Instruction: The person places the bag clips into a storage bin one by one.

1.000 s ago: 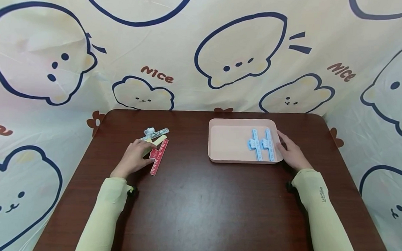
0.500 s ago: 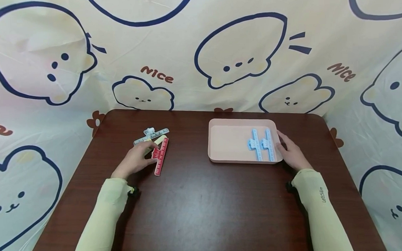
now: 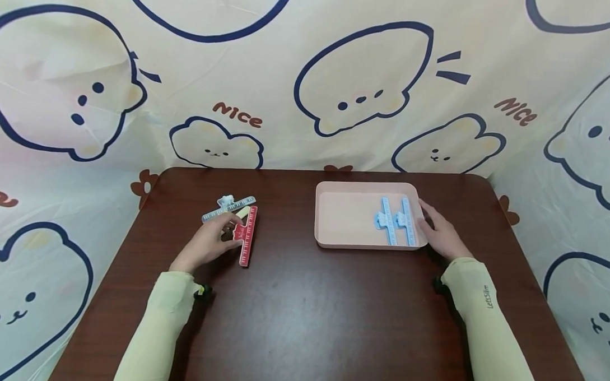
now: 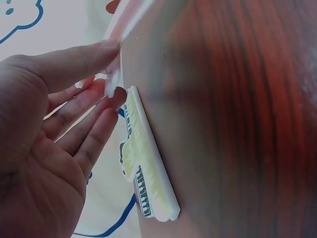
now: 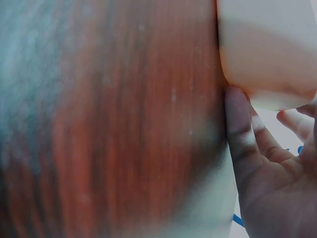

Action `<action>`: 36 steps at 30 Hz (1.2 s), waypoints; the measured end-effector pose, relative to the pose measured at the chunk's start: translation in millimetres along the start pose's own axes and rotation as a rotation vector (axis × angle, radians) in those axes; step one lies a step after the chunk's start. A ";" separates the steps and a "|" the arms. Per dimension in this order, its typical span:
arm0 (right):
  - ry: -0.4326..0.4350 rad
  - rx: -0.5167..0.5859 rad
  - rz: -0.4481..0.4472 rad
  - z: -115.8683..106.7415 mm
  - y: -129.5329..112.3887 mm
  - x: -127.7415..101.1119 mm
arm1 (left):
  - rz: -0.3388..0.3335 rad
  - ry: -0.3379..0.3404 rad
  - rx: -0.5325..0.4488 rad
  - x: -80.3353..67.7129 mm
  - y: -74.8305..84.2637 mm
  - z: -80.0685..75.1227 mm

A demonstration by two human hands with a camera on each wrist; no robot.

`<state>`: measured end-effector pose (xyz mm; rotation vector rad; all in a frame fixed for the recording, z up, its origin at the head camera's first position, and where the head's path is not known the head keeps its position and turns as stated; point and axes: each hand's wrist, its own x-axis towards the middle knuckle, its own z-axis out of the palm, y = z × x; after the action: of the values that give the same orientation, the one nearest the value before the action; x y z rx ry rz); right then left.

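Observation:
My left hand (image 3: 213, 238) lies on a small heap of ruler-shaped clips on the dark wood table (image 3: 299, 314). Its straight fingers touch a red ruler (image 3: 247, 237), with a grey ruler (image 3: 228, 209) and a pale yellow ruler (image 3: 242, 213) just beyond them. In the left wrist view the fingertips (image 4: 106, 96) sit at the end of the yellow ruler (image 4: 143, 168). A pink tray (image 3: 357, 242) holds two blue rulers (image 3: 387, 220) side by side. My right hand (image 3: 440, 233) rests relaxed against the tray's right side, thumb (image 5: 240, 129) at the tray corner (image 5: 267, 54).
A cream cloth (image 3: 301, 73) printed with cartoon animals hangs behind and beside the table. The table's near half is bare wood. My sleeves (image 3: 153, 336) are pale yellow-green.
The left hand has slid the red ruler a little to the right and turned it more upright. The grey ruler has shifted slightly left. The right hand has stayed at the tray.

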<state>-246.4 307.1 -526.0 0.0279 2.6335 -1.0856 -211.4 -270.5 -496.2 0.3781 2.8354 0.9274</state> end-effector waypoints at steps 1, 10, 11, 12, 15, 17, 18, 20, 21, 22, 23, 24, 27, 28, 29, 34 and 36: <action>0.000 0.001 0.001 0.2 0.8 0.7 | 0.006 0.002 -0.010 0.2 0.1 0.3; 0.001 -0.004 -0.010 0.7 2.8 3.2 | 0.015 0.003 -0.080 2.8 0.6 2.0; 0.002 -0.005 -0.011 0.7 2.3 3.0 | 0.018 0.002 -0.082 3.1 1.0 2.2; 0.003 -0.006 -0.013 0.7 1.8 2.8 | 0.022 0.003 -0.083 3.2 1.5 2.4; 0.004 -0.009 -0.013 0.3 1.7 2.5 | 0.025 0.013 -0.091 3.2 3.8 2.8; 0.000 -0.012 -0.013 -0.3 1.9 2.5 | 0.027 0.019 -0.104 3.2 5.4 3.0; 0.000 -0.013 -0.011 -0.7 2.2 2.4 | 0.028 0.021 -0.111 3.2 6.1 3.1; -0.001 -0.013 -0.008 -1.4 2.8 2.3 | 0.025 0.024 -0.127 3.4 7.5 3.4; -0.001 -0.013 -0.007 -1.7 2.6 1.8 | 0.023 0.025 -0.134 3.5 8.2 3.6; -0.002 -0.012 -0.006 -2.0 2.4 1.5 | 0.020 0.025 -0.138 3.5 8.8 3.6; -0.002 -0.011 -0.006 -2.1 2.2 1.3 | 0.015 0.027 -0.143 3.6 9.3 3.6; 0.001 -0.012 -0.005 -2.1 2.0 0.9 | 0.012 0.030 -0.145 3.5 9.9 3.6; 0.003 -0.015 -0.004 -1.7 1.1 0.1 | 0.002 0.041 -0.150 3.7 12.4 3.6; 0.003 -0.016 -0.005 -1.5 0.9 0.0 | 0.001 0.043 -0.153 3.9 13.4 3.6; 0.004 -0.015 -0.005 -1.1 0.2 -0.3 | 0.000 0.045 -0.156 4.0 14.3 3.6; 0.007 -0.014 -0.011 -0.4 -0.6 -0.5 | -0.006 0.053 -0.157 5.2 19.1 3.7; 0.008 -0.014 -0.012 -0.6 -0.3 -0.2 | -0.008 0.058 -0.160 5.5 20.8 3.3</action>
<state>-246.4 307.3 -525.3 0.0137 2.6519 -1.0724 -211.9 -250.9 -486.8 0.3256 2.7853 1.1726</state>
